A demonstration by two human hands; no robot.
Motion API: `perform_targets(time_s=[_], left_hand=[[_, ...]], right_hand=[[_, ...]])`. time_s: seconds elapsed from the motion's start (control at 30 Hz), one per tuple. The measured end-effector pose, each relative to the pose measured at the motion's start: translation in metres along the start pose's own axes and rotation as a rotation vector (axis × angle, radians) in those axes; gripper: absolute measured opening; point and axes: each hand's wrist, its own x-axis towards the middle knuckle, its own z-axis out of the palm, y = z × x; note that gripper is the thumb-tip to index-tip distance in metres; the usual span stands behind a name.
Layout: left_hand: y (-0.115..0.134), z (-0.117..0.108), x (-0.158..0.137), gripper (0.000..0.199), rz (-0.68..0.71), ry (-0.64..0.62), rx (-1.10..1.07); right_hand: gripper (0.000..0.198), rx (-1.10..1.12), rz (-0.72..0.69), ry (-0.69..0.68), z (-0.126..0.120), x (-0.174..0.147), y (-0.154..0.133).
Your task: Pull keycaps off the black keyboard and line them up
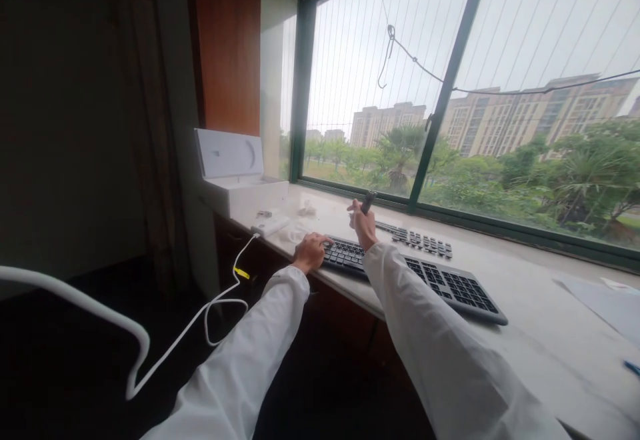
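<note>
A long black keyboard (470, 293) lies along the front of the windowsill counter. At its left end, my left hand (310, 252) grips the corner, the index finger stretched over the top. Above the keyboard's middle, my right hand (365, 225) is closed around a short dark cylindrical tool (369, 201), whose upper end points up; its lower end is hidden by the hand. Behind the keyboard, loose black keycaps (423, 243) are laid out in rows. My right sleeve covers part of the keyboard.
An open white box (245, 193) stands at the counter's left end. Near it are a white power strip (270, 227) and crumpled clear plastic (306, 209). A white cable (185, 323) hangs off the left. Paper (600, 303) and a blue pen (632, 367) lie right. A window runs behind.
</note>
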Motion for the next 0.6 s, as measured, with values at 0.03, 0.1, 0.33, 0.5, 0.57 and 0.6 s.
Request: perform_targets(time_s=[0.03,0.1,0.33,0.5,0.57,0.6], left_hand=[[0.0,0.0,0.0,0.047,-0.004,-0.006,-0.001],[-0.001,0.001,0.0,0.048,-0.008,-0.02,0.003],[-0.003,0.001,0.001,0.05,0.006,-0.023,0.029],[0.0,-0.002,0.002,0.049,-0.014,-0.064,0.017],[0.0,-0.003,0.002,0.048,-0.018,-0.075,0.016],[0.0,-0.003,0.002,0.048,-0.017,-0.079,0.017]], right_hand=[[0.039,0.041,0.009,0.008,0.006,0.001,0.008],[0.038,0.101,0.045,0.034,0.013,0.002,0.024],[0.035,0.238,0.167,-0.019,0.016,0.004,0.051],[0.036,0.17,0.186,-0.042,0.02,0.002,0.056],[0.037,0.184,0.187,-0.065,0.022,0.001,0.058],[0.037,0.194,0.186,-0.076,0.022,0.0,0.059]])
